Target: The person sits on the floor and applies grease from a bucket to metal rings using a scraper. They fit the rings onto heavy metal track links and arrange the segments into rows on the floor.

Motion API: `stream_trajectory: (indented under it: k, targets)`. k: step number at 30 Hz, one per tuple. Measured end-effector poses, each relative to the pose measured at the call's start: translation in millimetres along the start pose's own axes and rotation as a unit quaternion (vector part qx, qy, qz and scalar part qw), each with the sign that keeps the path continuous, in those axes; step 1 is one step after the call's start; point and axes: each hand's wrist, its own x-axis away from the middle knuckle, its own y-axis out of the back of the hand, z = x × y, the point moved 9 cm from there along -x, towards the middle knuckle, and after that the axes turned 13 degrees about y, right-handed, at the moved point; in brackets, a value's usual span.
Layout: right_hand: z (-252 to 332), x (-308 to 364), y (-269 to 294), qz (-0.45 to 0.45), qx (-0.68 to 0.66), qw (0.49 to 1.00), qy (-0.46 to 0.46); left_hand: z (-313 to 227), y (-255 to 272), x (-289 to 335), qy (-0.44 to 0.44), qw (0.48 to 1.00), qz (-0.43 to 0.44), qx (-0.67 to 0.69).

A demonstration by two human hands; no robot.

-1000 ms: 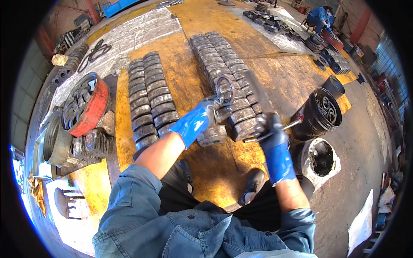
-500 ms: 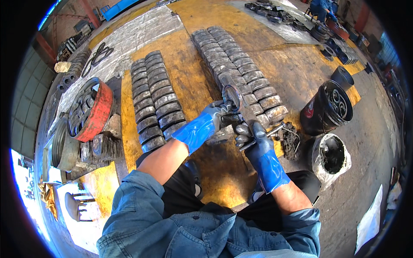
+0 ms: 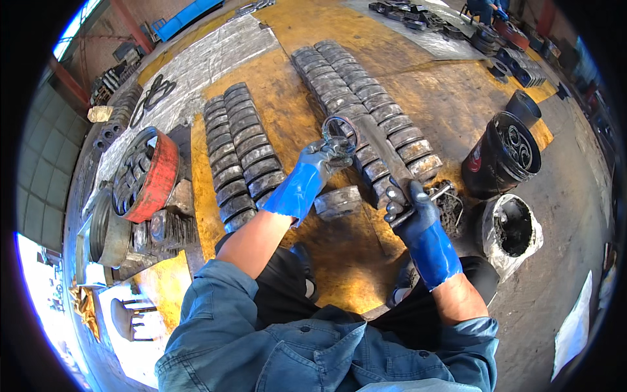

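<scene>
My left hand (image 3: 321, 162), in a blue glove with dark, dirty fingers, is closed on the lower side of a thin metal ring (image 3: 356, 132) held upright above the floor. My right hand (image 3: 417, 212), gloved the same way, grips a flat-bladed tool (image 3: 386, 153). Its long grey blade points away from me over the near end of the right-hand rows, and a metal bar sticks out on both sides of my fist. A single curved, dirty block (image 3: 337, 202) sits on the floor below and between my hands.
Double rows of round-topped blocks stand at left (image 3: 240, 150) and right (image 3: 356, 85). Left is a red-rimmed drum (image 3: 157, 183) of rings; right, a black bucket (image 3: 483, 160) with rings and a white-wrapped tub (image 3: 534, 240) of dark grease. A person (image 3: 482, 10) works far right.
My hands have moved apart. The right hand has come down and to the right with the bladed tool, away from the ring; the left has shifted slightly left. The lone block shows more fully.
</scene>
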Motion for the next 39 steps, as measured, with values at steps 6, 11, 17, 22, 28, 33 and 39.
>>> stream_trajectory:
  k: [6, 11, 17, 22, 28, 33, 39]
  targets:
    - [-6.9, 5.5, 6.8, -0.015, 0.064, 0.998, 0.005, -24.3, 2.0, 7.9, -0.153, 0.962, -0.039, -0.221]
    - [3.9, 1.6, 4.0, 0.012, 0.116, 0.990, 0.080, -30.7, -25.2, 51.7, -0.291, 0.746, -0.174, -0.574]
    - [-3.9, -4.2, 3.8, 0.084, 0.220, 0.965, 0.113, -16.0, -50.7, 64.5, -0.305, 0.581, -0.224, -0.720]
    - [23.3, 9.0, -14.7, 0.127, 0.197, 0.958, 0.164, -20.1, 22.3, 3.4, -0.193, 0.899, -0.142, -0.367]
    - [33.0, 19.6, -3.3, 0.070, 0.245, 0.964, 0.076, -48.3, 19.5, 13.1, -0.236, 0.941, -0.117, -0.213]
    - [16.0, 10.2, -3.6, 0.058, 0.249, 0.964, 0.074, -38.2, -3.2, 26.7, -0.276, 0.924, -0.074, -0.254]
    - [21.1, 1.7, -6.4, 0.148, 0.264, 0.943, 0.135, -17.9, -10.4, 12.0, -0.225, 0.919, -0.056, -0.319]
